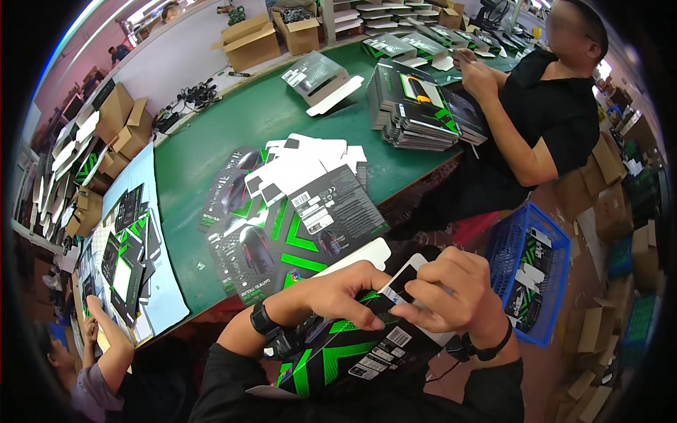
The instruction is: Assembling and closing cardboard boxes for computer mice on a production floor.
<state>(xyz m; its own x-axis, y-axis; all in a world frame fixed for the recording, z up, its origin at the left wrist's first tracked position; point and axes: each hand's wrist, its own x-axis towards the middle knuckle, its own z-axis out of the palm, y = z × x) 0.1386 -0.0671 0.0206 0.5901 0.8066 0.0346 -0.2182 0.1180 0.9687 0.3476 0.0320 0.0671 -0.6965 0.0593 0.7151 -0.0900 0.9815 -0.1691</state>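
Observation:
Close to my body is a black and green printed carton (342,356), partly folded, its upper end with a white-edged flap between my hands. My left hand (345,292) grips the carton's near left edge, thumb and fingers closed over it. Curled fingers of my right hand (448,292) pinch the flap end at the right; the fingertips partly hide what they press. On the green table (169,233) just beyond lies a spread pile of flat unfolded cartons (282,225), black and green with white undersides.
Right of the pile stands a stack of flat black cartons (412,106) beside a co-worker in black (557,106). A partly folded carton (317,77) lies farther back. A blue basket (557,282) holding boxes is at my right. Another person's arm (113,335) works at the left.

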